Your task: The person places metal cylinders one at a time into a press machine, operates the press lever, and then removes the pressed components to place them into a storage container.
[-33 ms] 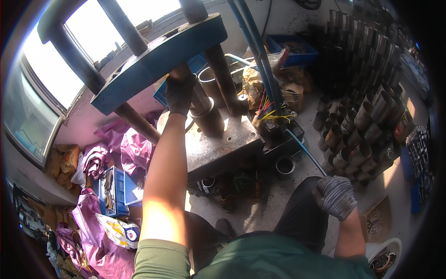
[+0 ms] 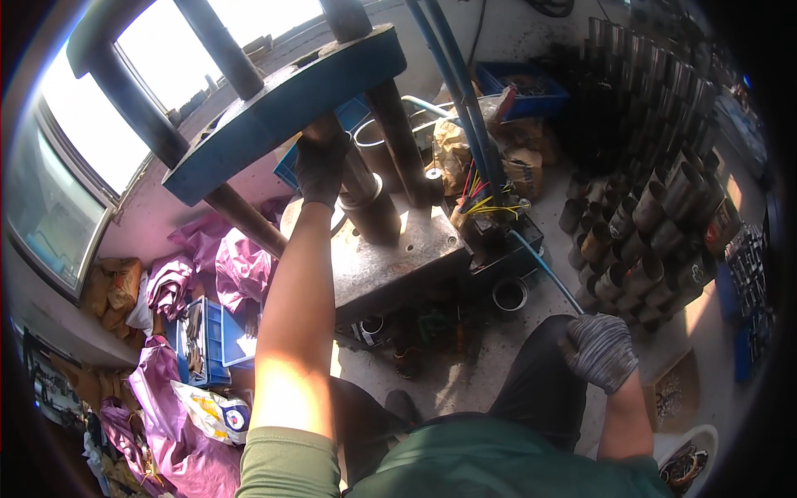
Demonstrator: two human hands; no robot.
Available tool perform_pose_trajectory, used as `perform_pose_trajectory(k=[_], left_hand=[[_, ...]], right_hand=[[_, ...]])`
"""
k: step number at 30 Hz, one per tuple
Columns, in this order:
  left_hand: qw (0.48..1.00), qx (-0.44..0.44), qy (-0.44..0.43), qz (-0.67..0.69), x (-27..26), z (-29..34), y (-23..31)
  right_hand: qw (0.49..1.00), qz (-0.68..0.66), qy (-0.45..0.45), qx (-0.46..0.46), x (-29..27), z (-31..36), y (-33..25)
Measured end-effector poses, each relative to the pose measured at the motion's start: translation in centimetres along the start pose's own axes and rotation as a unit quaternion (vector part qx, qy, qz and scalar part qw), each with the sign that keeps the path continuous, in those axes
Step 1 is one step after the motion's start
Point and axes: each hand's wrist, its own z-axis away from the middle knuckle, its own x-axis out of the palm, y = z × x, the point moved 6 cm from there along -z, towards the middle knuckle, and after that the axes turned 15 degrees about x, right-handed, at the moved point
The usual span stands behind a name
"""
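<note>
My left hand (image 2: 321, 170), in a dark glove, is raised just under the ram (image 2: 322, 129) of a blue press. It looks closed, its fingers dark and partly hidden. Right beside it, a shiny metal tube (image 2: 357, 177) stands upright in a ringed, dark cylinder (image 2: 375, 220) on the press bed (image 2: 398, 256). Lower right, my right hand (image 2: 603, 352), in a grey knitted glove, is closed round the end of a thin blue lever (image 2: 545, 270). That lever runs up to the dark block beside the press.
The blue press plate (image 2: 290, 108) spans above my left hand, with thick columns around it. Coloured wires (image 2: 490, 202) hang near the lever. Several metal tubes (image 2: 647, 207) stand stacked at right. Blue crates (image 2: 206, 336) and purple sacks (image 2: 166, 407) lie at left. A white bucket (image 2: 706, 440) stands lower right.
</note>
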Motion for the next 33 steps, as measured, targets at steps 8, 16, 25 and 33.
perform_pose_trajectory(k=[8, 16, 25, 33], left_hand=[[1.0, 0.002, 0.002, -0.023, 0.0, 0.9, -0.3], [0.999, -0.006, -0.04, -0.028, 0.4, 0.3, -0.1], [0.993, 0.023, -0.107, -0.042, 0.2, -1.0, -0.6], [0.946, 0.276, -0.054, 0.159, -1.4, -0.3, 5.1]], right_hand=[[1.0, -0.002, -0.004, -0.013, -0.2, -0.1, -0.1], [0.91, -0.081, 0.374, -0.158, -11.8, -9.5, -5.5], [0.95, -0.006, 0.311, -0.027, -17.1, -23.0, -9.8], [0.969, -0.029, 0.243, 0.044, -16.6, -24.2, -9.9]])
